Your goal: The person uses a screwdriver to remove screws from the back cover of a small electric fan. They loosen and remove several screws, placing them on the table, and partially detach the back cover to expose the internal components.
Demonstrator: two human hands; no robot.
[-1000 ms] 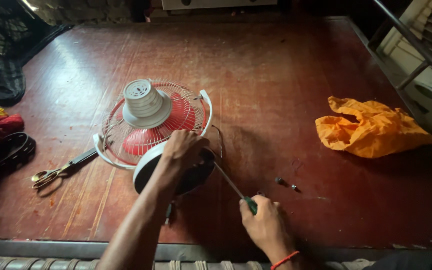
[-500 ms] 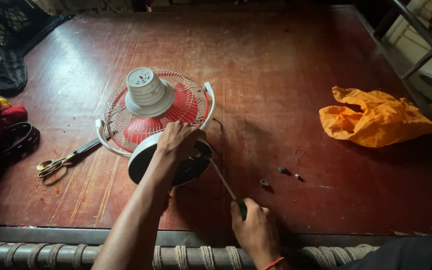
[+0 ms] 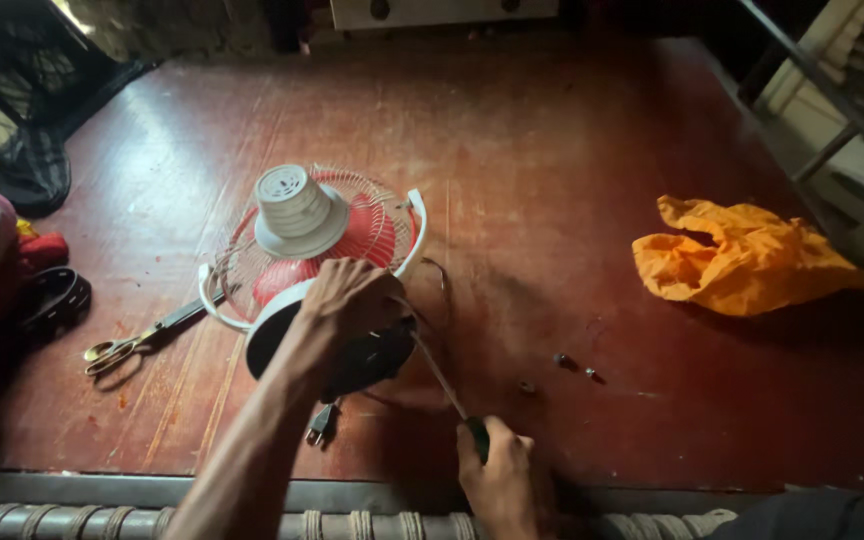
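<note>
A small table fan (image 3: 304, 236) lies face down on a dark red wooden surface (image 3: 552, 150), its white motor housing up and red blades showing through the wire cage. My left hand (image 3: 349, 297) grips the fan's round white and black base (image 3: 282, 330) at the near side. My right hand (image 3: 495, 478) holds a green-handled screwdriver (image 3: 442, 378) near the front edge, its shaft angled up-left with the tip at the base beside my left hand. A black plug (image 3: 318, 426) lies just under the base.
Gold-handled scissors (image 3: 137, 338) lie left of the fan. Two or three small screws (image 3: 567, 364) sit right of the screwdriver. A crumpled orange bag (image 3: 737, 258) lies at the right. Dark cloth and a black strap (image 3: 52, 298) sit at the left edge.
My right hand has stayed low at the front edge with the screwdriver still angled into the base. My left hand keeps its grip. The view shifted slightly and the plug now shows.
</note>
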